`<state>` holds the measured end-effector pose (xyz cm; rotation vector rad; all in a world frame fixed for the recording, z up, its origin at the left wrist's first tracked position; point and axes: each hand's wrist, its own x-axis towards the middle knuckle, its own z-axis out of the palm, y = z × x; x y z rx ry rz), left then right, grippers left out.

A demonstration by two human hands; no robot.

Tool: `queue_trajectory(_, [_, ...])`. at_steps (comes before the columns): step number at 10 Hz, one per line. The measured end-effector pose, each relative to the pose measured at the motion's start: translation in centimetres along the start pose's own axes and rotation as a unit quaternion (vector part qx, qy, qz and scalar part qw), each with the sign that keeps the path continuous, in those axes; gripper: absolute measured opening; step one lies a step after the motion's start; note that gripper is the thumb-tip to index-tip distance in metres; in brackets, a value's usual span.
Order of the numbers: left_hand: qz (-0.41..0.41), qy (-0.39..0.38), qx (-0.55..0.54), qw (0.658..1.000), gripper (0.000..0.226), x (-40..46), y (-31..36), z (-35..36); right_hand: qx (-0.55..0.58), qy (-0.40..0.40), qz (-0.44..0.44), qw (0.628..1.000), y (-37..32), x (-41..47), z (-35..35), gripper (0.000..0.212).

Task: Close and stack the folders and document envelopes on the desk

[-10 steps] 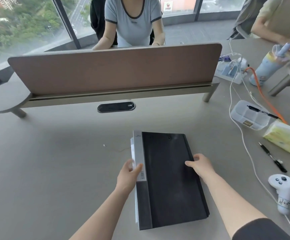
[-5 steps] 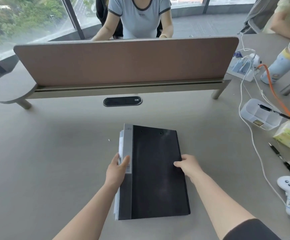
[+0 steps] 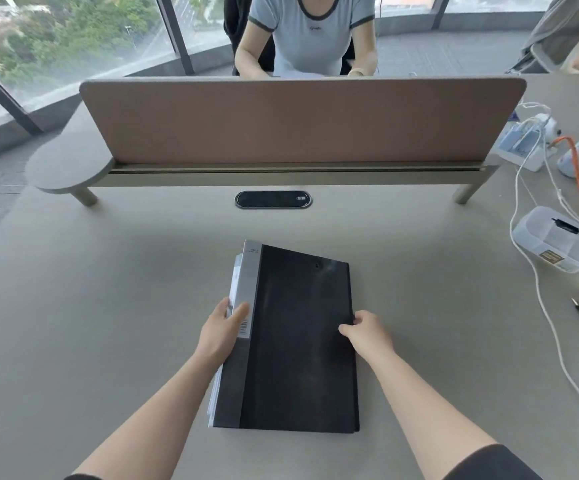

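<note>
You're basically looking at a finished pile here, or close to it. The black folder [image 3: 295, 341] is lying closed, sitting on top of a stack with white sheets [image 3: 234, 282] poking out along its left side, all of it near the middle of the worktop [image 3: 90, 323], a bit toward your near edge.

Your left hand [image 3: 224, 329] is gripping the left side of the stack, thumb lying over the folder's grey spine strip [image 3: 250, 289] and fingers tucked against the paper edges. Your right hand [image 3: 367, 332] is pinching the folder's right edge, fingers curled round it. So both hands are clamped on the pile, one on each side.

My guess is you're squaring things up rather than still closing anything: the top cover is flat and shut. What I can't tell is how many pieces are underneath or whether they're all closed, since the black cover is hiding them. No other folders or envelopes are showing anywhere on the worktop, so what's left is probably just tidying those sticking-out sheets and letting go.
</note>
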<state>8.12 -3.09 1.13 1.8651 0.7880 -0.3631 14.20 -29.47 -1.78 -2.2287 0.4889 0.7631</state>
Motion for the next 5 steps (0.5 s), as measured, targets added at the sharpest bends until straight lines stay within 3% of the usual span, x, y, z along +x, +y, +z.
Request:
queue_trajectory(1, [0.004,0.014,-0.013,1.0,0.023,-0.1,0.0,0.2,-0.002,0.01,0.012,1.0,0.4,0.1,0.0,0.057])
queue_trajectory(2, [0.017,0.021,-0.018,0.999,0.009,-0.3,0.1,0.2,0.006,0.013,0.019,1.0,0.5,-0.1,-0.4,0.059])
queue_trajectory(3, [0.016,0.006,-0.025,1.0,0.034,0.1,-0.5,-0.1,0.014,0.019,0.014,1.0,1.0,0.0,-0.7,0.054])
queue_trajectory(5, [0.002,0.035,-0.055,0.998,0.057,-1.1,0.0,-0.4,0.053,0.041,-0.005,0.998,2.7,0.1,-1.2,0.01])
